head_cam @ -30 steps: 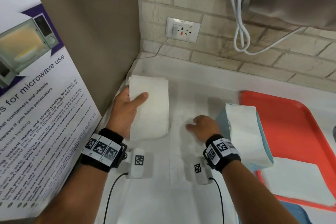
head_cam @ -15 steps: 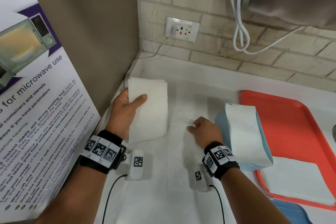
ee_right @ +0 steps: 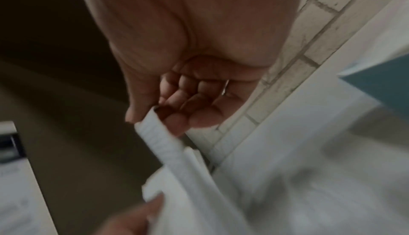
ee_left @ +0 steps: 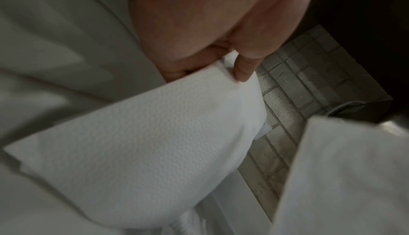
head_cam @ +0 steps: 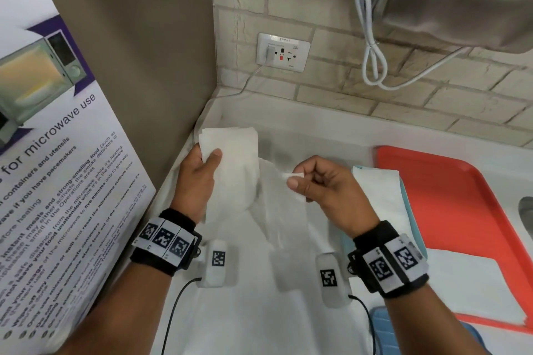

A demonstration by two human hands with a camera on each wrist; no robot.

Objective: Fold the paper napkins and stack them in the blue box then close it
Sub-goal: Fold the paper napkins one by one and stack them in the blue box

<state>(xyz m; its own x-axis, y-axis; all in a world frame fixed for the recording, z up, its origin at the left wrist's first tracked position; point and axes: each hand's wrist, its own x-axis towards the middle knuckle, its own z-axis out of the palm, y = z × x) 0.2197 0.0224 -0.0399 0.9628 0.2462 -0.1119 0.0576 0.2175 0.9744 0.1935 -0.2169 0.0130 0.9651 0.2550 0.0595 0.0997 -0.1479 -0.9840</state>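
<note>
Two napkin lots handled: folded napkin stack (head_cam: 230, 164) gripped by left hand (head_cam: 196, 181); single napkin (head_cam: 284, 210) corner pinched by right hand (head_cam: 326, 187). Pending: folding, loading blue box (head_cam: 403, 196) at right, part-filled, unclosed.

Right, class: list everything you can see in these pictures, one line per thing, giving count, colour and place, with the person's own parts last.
folded napkin stack: one, white, far left of counter, held by left hand
loose napkin: one, white, mid-counter, corner pinched by right hand
blue box: one, light blue, right of the hands, napkins on top
tray: one, orange-red, right side of counter
flat napkin: one, white, lying on the tray's near edge
blue lid-like piece: one, blue, bottom right, partly hidden
poster: one, white and purple, left wall
wall socket: one, white, brick wall
cable: one, white, hanging by the socket
left hand: one, grips the stack
right hand: one, pinches the loose napkin
</note>
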